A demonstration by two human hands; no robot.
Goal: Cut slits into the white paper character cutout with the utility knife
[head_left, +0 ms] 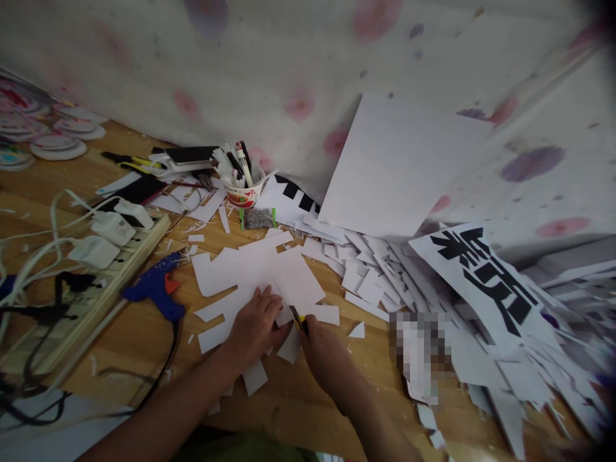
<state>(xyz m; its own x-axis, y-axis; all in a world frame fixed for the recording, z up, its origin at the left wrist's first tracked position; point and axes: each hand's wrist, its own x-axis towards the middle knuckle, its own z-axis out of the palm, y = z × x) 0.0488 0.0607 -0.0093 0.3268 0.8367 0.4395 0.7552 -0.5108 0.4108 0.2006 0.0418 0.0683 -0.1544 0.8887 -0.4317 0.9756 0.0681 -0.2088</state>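
In the head view, your left hand [255,321] lies spread low over the white card [250,266], fingers slightly bent and holding down its near part, with nothing gripped. Your right hand [321,350] is closed around a yellow and black knife [299,320], whose blade points away from you and toward the left fingers. The card lies flat on the wooden table [289,410], under your left palm and reaching past the fingertips; its notched edges spread on both sides. The knife sits just right of your left thumb; you cannot tell here whether its tip touches the card. The blue glue gun [156,285] lies left of the card.
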